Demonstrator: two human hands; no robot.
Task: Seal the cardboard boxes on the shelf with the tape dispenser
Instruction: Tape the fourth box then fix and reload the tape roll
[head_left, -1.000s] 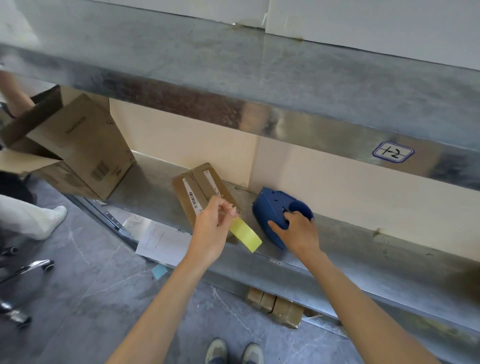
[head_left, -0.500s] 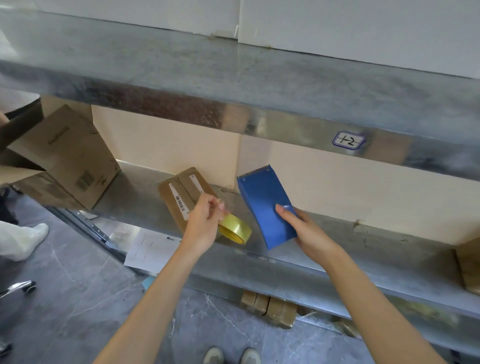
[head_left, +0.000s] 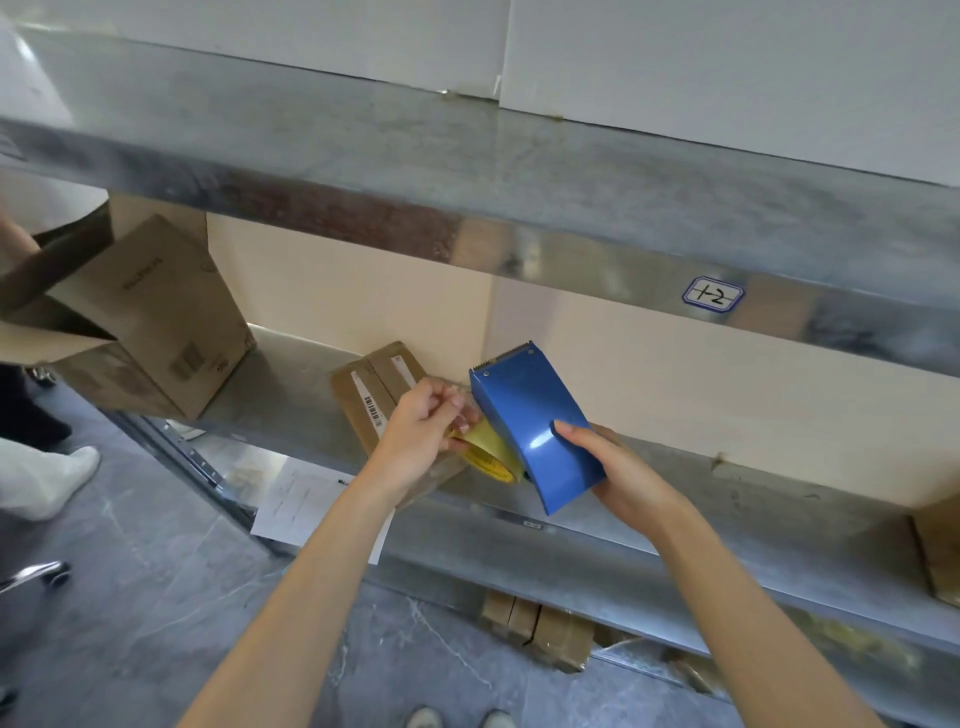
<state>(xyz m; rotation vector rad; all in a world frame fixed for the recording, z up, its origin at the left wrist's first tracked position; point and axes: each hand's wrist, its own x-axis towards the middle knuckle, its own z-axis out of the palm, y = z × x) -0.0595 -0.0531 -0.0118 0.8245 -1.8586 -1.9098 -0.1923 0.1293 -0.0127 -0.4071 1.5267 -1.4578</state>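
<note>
Now: tape roll (head_left: 488, 453) against the tape dispenser (head_left: 535, 415), both hands full

My left hand (head_left: 421, 436) is curled, thumb and fingers pinching the yellow tape roll at its upper edge. My right hand (head_left: 621, 470) grips the blue tape dispenser near its lower end, with the thumb laid across the smooth blue face and the fingers wrapped behind. The roll touches the dispenser's left side, low down; whether it sits inside the housing I cannot tell. The dispenser is tilted, its toothed blade at the top, pointing toward the back wall. Both are held in the air over the front of the metal shelf (head_left: 727, 525).

Just behind my left hand a small cardboard box (head_left: 363, 395) lies flat on the shelf, a seam running down its top and white barcode strips on either side of it. At the shelf's left end a large cardboard box (head_left: 156, 322) leans tilted, one flap hanging open. At the far right the corner of another box (head_left: 941, 545) shows.

Overhead, the front lip of the upper shelf (head_left: 467, 171) carries a label (head_left: 712, 294) hand-marked "+2". Below the lower shelf's front edge a white sheet of paper (head_left: 298, 501) shows, and flat boxes (head_left: 535, 629) lie on the grey floor (head_left: 156, 597). My shoes (head_left: 457, 719) peek in at the bottom edge.
</note>
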